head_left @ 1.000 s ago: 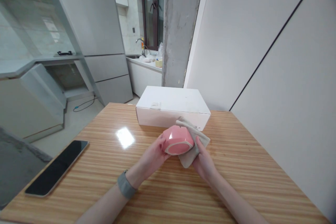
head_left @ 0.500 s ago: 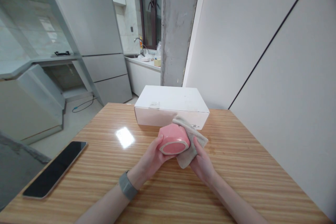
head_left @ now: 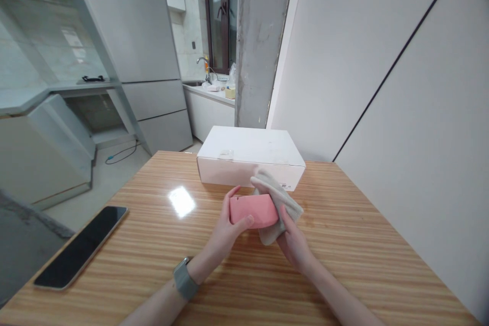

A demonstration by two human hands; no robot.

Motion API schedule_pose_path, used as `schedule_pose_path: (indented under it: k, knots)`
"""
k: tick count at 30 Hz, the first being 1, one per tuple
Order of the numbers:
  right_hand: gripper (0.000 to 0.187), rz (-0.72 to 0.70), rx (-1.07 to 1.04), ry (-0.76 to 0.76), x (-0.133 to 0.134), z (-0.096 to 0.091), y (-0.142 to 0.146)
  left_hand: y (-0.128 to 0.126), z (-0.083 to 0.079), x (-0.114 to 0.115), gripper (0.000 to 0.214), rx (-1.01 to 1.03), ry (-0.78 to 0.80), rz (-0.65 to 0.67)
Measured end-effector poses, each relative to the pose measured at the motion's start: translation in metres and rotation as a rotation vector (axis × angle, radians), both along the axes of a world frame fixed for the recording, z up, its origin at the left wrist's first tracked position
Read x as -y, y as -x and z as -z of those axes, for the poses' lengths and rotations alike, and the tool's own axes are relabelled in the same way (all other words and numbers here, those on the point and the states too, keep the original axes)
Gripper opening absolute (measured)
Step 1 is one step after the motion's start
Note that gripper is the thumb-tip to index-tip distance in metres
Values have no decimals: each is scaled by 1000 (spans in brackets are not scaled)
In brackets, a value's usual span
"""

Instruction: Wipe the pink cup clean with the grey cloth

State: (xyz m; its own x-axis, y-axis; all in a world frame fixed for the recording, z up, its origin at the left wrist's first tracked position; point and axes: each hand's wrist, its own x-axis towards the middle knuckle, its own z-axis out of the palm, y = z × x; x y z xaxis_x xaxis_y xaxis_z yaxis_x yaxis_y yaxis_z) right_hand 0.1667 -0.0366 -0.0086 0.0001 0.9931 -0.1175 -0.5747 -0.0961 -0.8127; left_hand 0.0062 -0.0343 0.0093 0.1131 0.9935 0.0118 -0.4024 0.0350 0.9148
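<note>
The left hand (head_left: 229, 226) grips the pink bowl (head_left: 254, 211) at its 9 o'clock side, just above the wooden table (head_left: 153, 244), while the right hand (head_left: 292, 239) at 4 o'clock presses a gray cloth (head_left: 280, 198) against it.

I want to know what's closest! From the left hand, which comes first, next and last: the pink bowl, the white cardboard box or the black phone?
1. Pink bowl: gripped by the left hand, just in front of it.
2. White cardboard box: past the bowl, at the far edge of the wooden table.
3. Black phone: far off to the left, near the table's edge.
</note>
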Motion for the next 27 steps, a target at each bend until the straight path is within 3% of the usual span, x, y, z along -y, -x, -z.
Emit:
schedule_pose_path:
  k: [5,8,13,19,27]
  knots:
    - [56,3,-31,31,-5,-7,-8,-2,-3,-1,77,357,164,206]
    - [54,-1,-46,32,-5,-9,-9,0,-2,-3,74,337,168,219]
    - [55,-17,-43,21,1,-7,-2,-1,8,-4,48,320,45,208]
    - [54,-8,-22,-28,7,-1,5,-2,8,-3,48,446,137,301]
    - [49,-12,55,-64,4,8,2,-2,4,-3,51,337,144,107]
